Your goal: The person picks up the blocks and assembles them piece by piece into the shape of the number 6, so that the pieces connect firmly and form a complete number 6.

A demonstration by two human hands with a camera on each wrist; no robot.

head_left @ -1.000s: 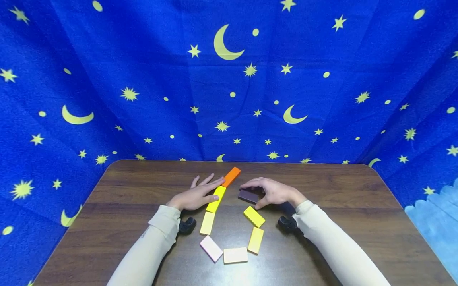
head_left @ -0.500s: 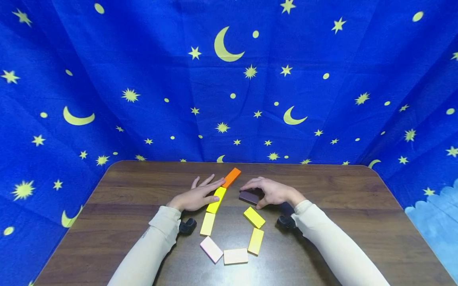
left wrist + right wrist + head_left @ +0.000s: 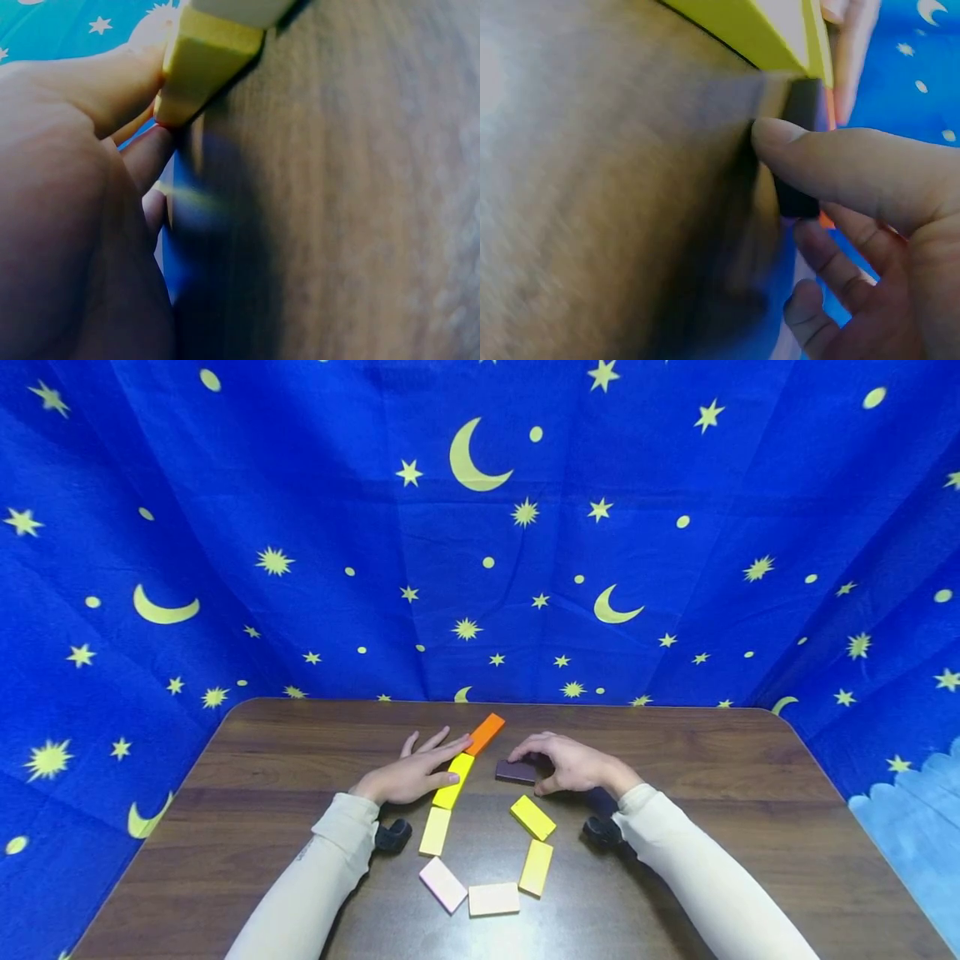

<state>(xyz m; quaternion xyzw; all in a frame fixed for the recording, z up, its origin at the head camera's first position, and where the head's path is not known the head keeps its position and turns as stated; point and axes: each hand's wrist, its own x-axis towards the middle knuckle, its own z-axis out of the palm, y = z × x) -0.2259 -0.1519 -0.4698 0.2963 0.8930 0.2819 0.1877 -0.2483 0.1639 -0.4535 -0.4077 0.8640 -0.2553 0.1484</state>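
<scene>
A row of flat wooden blocks lies on the table. My left hand [image 3: 408, 774] rests with its fingers extended along the far left blocks. Its index fingertip touches or nearly touches the orange block [image 3: 486, 733], and its thumb lies over the bright yellow block [image 3: 452, 783]. In the head view my right hand [image 3: 576, 763] curls its fingers and thumb round a dark purple block [image 3: 515, 772]. The right wrist view shows the thumb against that dark block [image 3: 804, 105], with the other fingers behind it, partly hidden.
A pale yellow block [image 3: 435, 832], a pink block [image 3: 443, 884], a cream block [image 3: 493, 900], a deeper yellow block [image 3: 536, 867] and a lemon yellow block [image 3: 533, 817] form the curve nearer me. Behind the wooden table [image 3: 285, 760] hangs a blue star-patterned cloth [image 3: 337, 510].
The dark purple block has shifted slightly left and turned so it lies more crosswise, with the right fingers moving a little. My left hand and the other blocks have stayed put.
</scene>
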